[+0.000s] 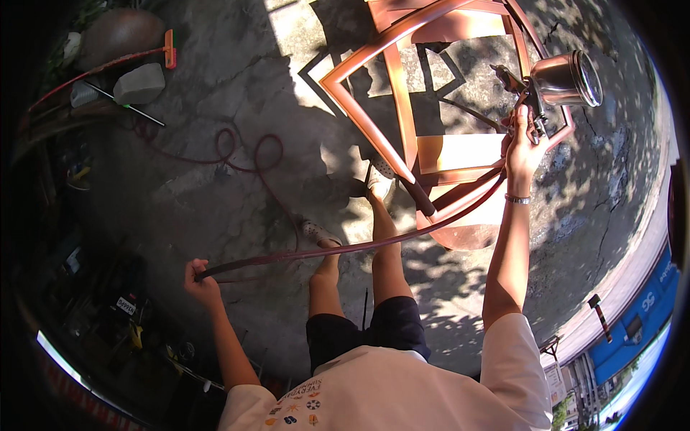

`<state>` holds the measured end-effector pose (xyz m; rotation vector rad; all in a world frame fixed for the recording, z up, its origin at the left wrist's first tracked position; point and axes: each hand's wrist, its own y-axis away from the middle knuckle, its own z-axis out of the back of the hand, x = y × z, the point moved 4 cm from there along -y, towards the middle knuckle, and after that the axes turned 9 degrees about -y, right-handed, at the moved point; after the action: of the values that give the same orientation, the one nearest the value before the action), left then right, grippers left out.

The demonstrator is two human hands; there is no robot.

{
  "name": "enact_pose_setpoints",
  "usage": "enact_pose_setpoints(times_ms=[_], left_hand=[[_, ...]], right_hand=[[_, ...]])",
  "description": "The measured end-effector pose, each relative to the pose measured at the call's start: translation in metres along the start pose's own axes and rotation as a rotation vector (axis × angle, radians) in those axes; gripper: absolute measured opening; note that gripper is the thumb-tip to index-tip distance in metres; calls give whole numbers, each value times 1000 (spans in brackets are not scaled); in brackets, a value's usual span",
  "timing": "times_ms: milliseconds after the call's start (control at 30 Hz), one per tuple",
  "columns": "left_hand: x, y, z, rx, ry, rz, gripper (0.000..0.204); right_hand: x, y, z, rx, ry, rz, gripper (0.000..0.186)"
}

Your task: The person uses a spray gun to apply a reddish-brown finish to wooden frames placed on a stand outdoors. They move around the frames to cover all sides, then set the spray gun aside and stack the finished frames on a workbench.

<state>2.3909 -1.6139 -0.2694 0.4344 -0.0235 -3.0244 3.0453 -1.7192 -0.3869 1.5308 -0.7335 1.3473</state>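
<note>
My right hand (526, 144) is closed round the handle of a spray gun (564, 80) with a shiny metal cup, held out at the upper right. From the gun a dark red air hose (352, 248) sags across in front of my legs. Off to the left, my left hand (203, 282) grips that hose with curled fingers. Below the gun stands a copper-brown metal frame (374, 129) with bent tubes, flat bars and panels, which looks like a chair. Part of the frame's right side is hidden behind my right hand and the gun.
More hose (269, 154) lies in loops on the concrete floor (215, 194). At the upper left are a pale block (140, 84), an orange-headed tool (170, 49) and a rounded boulder (122, 36). Dark, shaded vehicles (136, 316) seem to stand at the lower left.
</note>
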Motion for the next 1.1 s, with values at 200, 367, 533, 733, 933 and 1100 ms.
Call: enact_pose_setpoints(times_ms=[200, 367, 533, 733, 933, 1100], left_hand=[[1, -35, 21, -104, -71, -41, 50], [-9, -48, 18, -77, -70, -96, 49], [-15, -49, 15, -7, -105, -143, 48], [-54, -56, 5, 40, -103, -290, 49], [-105, -49, -16, 78, -33, -317, 48], [-144, -32, -43, 155, 9, -264, 49]], right_hand=[[-31, 102, -46, 365, 230, 0, 25], [-26, 155, -60, 604, 252, -46, 27], [-26, 128, -62, 576, 283, -131, 31], [-31, -9, -48, 147, 118, -57, 33], [-8, -148, -25, 9, 243, 23, 38], [31, -222, -10, -122, 187, 272, 40]])
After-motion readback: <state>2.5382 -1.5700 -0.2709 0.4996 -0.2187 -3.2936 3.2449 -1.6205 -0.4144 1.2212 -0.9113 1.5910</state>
